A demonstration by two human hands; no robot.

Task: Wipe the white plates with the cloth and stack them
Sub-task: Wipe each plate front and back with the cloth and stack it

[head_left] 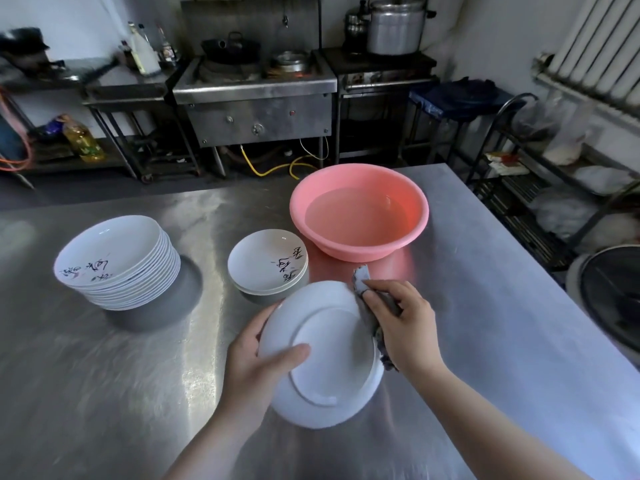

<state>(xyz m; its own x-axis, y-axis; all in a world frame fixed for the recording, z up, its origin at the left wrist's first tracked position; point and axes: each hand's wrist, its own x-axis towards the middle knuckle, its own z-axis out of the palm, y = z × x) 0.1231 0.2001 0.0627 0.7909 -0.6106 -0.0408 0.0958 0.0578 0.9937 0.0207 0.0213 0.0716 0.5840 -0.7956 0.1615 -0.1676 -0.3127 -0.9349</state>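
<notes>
My left hand point(258, 363) grips a white plate point(329, 362) by its left rim, thumb across the underside, which faces up at me. My right hand point(403, 322) holds a grey cloth point(367, 308) pressed against the plate's right edge. On the steel table point(485, 323), a tall stack of several white plates point(119, 266) with black writing stands at the left. A short stack of white plates point(268, 263) sits just behind the held plate.
A pink basin point(358, 213) of water stands at the back of the table, right of the short stack. Beyond the table are a steel stove point(256, 95) and counters. A wire rack point(540, 188) and a fan point(609, 292) stand at the right.
</notes>
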